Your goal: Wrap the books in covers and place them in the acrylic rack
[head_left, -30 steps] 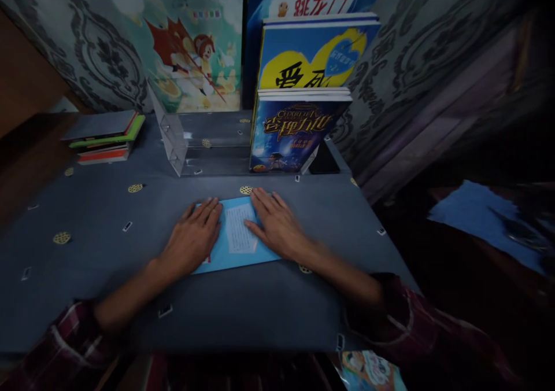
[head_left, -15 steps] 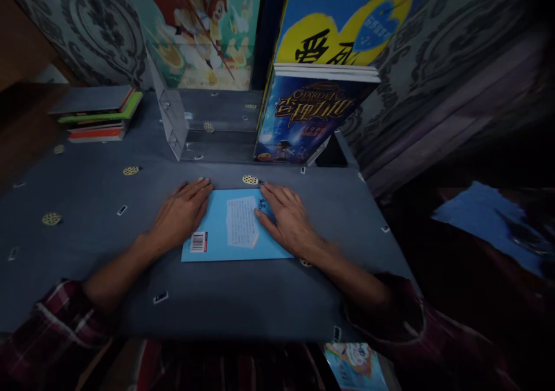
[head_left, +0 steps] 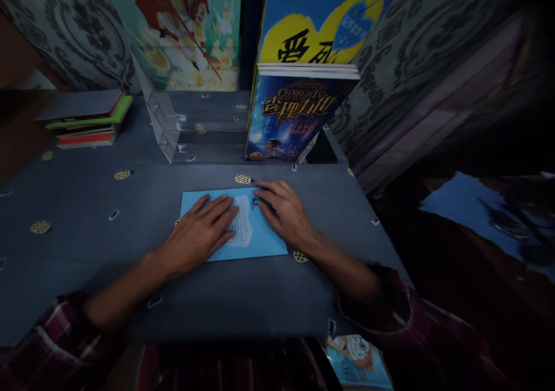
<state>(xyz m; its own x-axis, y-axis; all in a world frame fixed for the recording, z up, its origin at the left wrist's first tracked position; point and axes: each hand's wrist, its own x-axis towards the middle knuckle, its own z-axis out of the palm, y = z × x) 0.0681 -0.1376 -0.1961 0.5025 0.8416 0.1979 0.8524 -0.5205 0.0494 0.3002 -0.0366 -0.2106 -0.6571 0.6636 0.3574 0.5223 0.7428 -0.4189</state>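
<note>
Resting my left hand (head_left: 199, 232) palm-down across the left and middle of this light-blue book (head_left: 266, 244), fingers loose and open, while my right hand (head_left: 286, 214) sits over the book's right end, also relaxed, fingers a bit bent. Book's lying flat on the gray table (head_left: 269, 298) btw, with a clear stand (head_left: 162, 122) just past it and a book stack (head_left: 89, 116) farther off to its left.
</note>
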